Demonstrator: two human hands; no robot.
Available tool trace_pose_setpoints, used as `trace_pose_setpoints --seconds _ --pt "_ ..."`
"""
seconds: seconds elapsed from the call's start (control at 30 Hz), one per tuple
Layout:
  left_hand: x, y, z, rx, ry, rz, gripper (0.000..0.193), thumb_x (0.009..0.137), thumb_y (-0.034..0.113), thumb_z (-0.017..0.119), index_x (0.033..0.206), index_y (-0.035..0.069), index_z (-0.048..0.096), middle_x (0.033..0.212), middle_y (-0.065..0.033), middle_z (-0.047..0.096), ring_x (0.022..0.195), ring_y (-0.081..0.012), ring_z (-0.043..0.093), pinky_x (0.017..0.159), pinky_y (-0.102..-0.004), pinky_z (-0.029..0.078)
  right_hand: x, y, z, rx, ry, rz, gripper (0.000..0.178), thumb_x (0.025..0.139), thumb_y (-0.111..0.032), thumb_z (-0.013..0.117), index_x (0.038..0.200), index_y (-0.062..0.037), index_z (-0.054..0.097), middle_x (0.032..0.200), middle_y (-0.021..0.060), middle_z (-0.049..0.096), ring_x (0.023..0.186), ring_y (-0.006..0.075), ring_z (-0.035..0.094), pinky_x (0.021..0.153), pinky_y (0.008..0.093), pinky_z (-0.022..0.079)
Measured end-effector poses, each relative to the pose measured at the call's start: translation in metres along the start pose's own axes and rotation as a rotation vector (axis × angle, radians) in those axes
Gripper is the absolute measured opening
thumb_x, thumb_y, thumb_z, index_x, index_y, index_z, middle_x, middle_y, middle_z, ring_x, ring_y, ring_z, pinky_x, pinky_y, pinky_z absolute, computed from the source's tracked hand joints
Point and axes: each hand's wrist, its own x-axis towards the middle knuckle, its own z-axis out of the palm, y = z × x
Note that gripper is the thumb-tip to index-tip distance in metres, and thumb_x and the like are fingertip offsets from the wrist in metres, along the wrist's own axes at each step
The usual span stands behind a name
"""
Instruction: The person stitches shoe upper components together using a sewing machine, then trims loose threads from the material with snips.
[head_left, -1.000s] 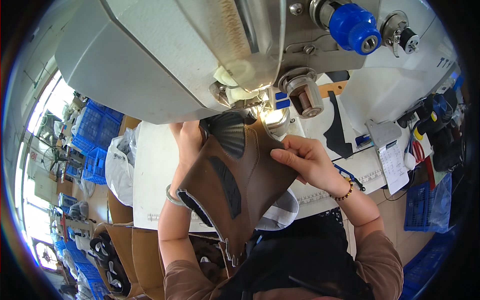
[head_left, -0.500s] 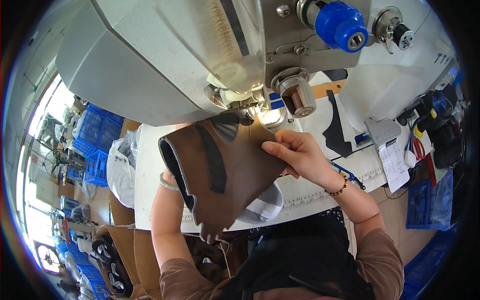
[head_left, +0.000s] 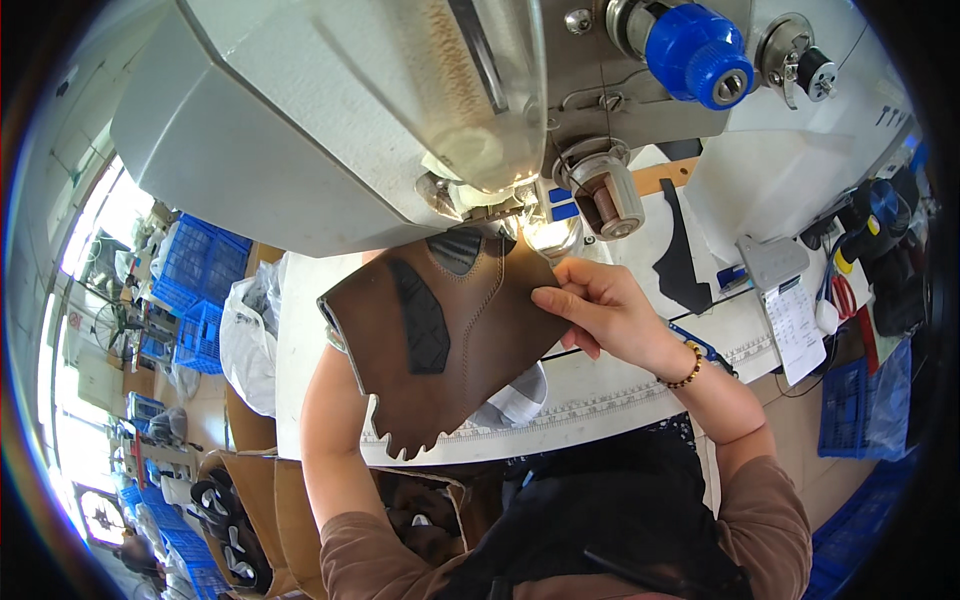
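A brown leather piece (head_left: 430, 330) with black patches, curved stitching and a notched lower edge is spread under the head of a sewing machine (head_left: 330, 120). My right hand (head_left: 600, 310) pinches its right edge between thumb and fingers. On the left, my forearm (head_left: 335, 430) reaches up behind the leather; that hand and its fingers are hidden by the leather and the machine. The top of the piece meets the lit needle area, where the machine covers the contact point.
A thread bobbin (head_left: 606, 208) hangs beside the needle area. On the white table (head_left: 620, 375) lie a black cut piece (head_left: 680, 250) and a printed ruler strip. Red-handled scissors (head_left: 842, 295) are at right. Below left stands an open cardboard box (head_left: 285, 520); blue crates (head_left: 205, 265) are farther left.
The leather has turned and flattened, its left edge and notched bottom swinging left and up. My right hand keeps its pinch, shifted slightly right.
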Motion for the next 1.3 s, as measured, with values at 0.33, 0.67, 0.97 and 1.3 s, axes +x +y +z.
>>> trace_pose_setpoints --seconds 0.33,0.67,0.97,1.3 --pt "-0.063 0.037 -0.053 0.147 -0.075 0.024 0.021 0.089 0.012 0.050 0.102 -0.001 0.060 0.101 -0.0129 0.062 0.096 -0.0227 0.059 0.088 -0.0342 0.046 0.003 0.001 0.009 0.044 0.101 -0.029 0.026 0.095 -0.023 0.062 0.087 0.0015 0.061 0.055 0.0006 0.054 0.039 0.0034 0.049 0.035 0.0187 0.033" --pt "-0.036 0.042 -0.090 -0.080 0.098 0.642 0.022 0.090 0.013 0.049 0.103 -0.001 0.060 0.103 -0.0141 0.062 0.098 -0.0243 0.060 0.091 -0.0356 0.047 0.007 0.016 0.032 0.108 0.182 -0.111 0.027 0.097 -0.024 0.059 0.087 0.0012 0.059 0.063 0.0058 0.062 0.039 0.0073 0.053 0.034 0.0202 0.039" --pt "-0.130 0.010 0.052 1.234 -0.389 0.444 0.058 0.074 -0.006 0.057 0.131 0.000 0.051 0.133 -0.0155 0.052 0.125 -0.0326 0.051 0.099 -0.0421 0.044 0.012 0.031 0.050 0.044 0.346 -0.310 0.020 0.097 -0.014 0.057 0.085 0.0017 0.057 0.065 0.0063 0.062 0.053 0.0095 0.064 0.043 0.0215 0.048" --pt "-0.110 -0.011 0.043 1.189 -0.218 0.643 0.050 0.074 -0.012 0.055 0.122 0.003 0.062 0.123 -0.0091 0.062 0.112 -0.0251 0.062 0.090 -0.0353 0.050 0.014 0.034 0.051 0.084 0.320 -0.325 0.018 0.096 -0.014 0.057 0.091 0.0032 0.061 0.069 0.0075 0.065 0.056 0.0109 0.065 0.048 0.0223 0.050"
